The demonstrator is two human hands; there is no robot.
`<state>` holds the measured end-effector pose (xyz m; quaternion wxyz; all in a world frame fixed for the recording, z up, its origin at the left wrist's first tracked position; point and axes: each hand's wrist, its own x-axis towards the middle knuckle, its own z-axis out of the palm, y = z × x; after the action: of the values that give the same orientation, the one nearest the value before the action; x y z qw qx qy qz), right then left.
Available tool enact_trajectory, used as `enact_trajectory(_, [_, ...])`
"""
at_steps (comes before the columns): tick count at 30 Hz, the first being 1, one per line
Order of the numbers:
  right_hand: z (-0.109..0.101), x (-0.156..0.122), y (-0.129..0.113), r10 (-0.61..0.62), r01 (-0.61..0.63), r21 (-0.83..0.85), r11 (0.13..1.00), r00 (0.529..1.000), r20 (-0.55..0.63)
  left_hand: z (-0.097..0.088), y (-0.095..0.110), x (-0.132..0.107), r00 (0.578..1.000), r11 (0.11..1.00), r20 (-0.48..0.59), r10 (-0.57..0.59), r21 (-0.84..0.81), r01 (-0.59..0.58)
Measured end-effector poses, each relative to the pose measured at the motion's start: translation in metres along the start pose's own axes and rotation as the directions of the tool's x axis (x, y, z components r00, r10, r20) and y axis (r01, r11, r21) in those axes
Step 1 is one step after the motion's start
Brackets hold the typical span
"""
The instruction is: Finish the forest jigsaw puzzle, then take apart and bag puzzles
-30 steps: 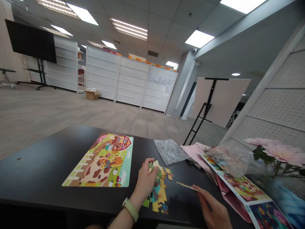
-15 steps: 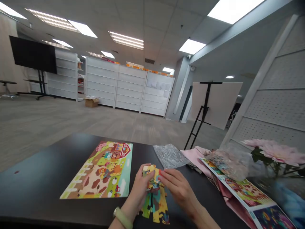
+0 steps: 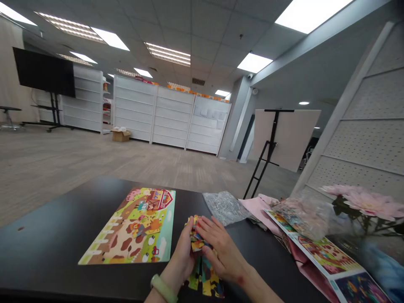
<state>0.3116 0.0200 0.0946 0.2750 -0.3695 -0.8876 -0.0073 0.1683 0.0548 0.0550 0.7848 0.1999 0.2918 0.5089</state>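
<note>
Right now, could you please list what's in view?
Table: one, black, foreground
Farm picture: one, multicoloured, table's left
Puzzle pieces: several, multicoloured, at hands
Plastic bags: two, clear, right of farm picture
Printed sheet: one, multicoloured, table's right
Wrapping: count unclear, pink, beside printed sheet
Flowers: two or more, pink, right
Panel: one, white, right
Easel board: one, pale, beyond table
Shelves: several, white, back
Box: one, brown, floor
Screen: one, black, left
Stool: one, dark, left
Left hand: one, holding pieces
Right hand: one, on pieces

No text, labels or numbers legible.
</note>
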Motion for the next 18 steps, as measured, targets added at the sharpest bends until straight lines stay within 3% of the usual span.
enact_trajectory(2, [0.003,0.001,0.006,0.125,-0.107,0.145,0.984,0.985,-0.12,-0.002,0.004,0.0,0.998,1.0,-0.056,0.023,0.021,-0.021])
enact_trajectory(4, [0.004,-0.006,0.019,0.322,-0.264,0.25,0.932,0.918,-0.233,-0.005,0.011,0.001,0.993,0.998,-0.101,0.062,0.031,-0.06])
enact_trajectory(6, [0.006,-0.018,0.036,0.458,-0.405,0.276,0.872,0.874,-0.162,-0.008,0.019,0.002,0.983,0.994,-0.148,0.113,0.031,-0.109])
enact_trajectory(9, [0.013,-0.042,0.055,0.453,-0.45,0.186,0.874,0.891,0.026,-0.011,0.025,0.006,0.964,0.986,-0.21,0.166,0.045,-0.16])
enact_trajectory(12, [0.019,-0.057,0.06,0.437,-0.436,0.146,0.888,0.899,0.029,-0.012,0.024,0.009,0.959,0.98,-0.209,0.191,0.1,-0.174])
enact_trajectory(18, [0.005,-0.052,0.056,0.568,-0.558,0.175,0.811,0.823,-0.011,-0.017,0.02,0.012,0.942,0.935,-0.139,0.306,0.231,-0.27])
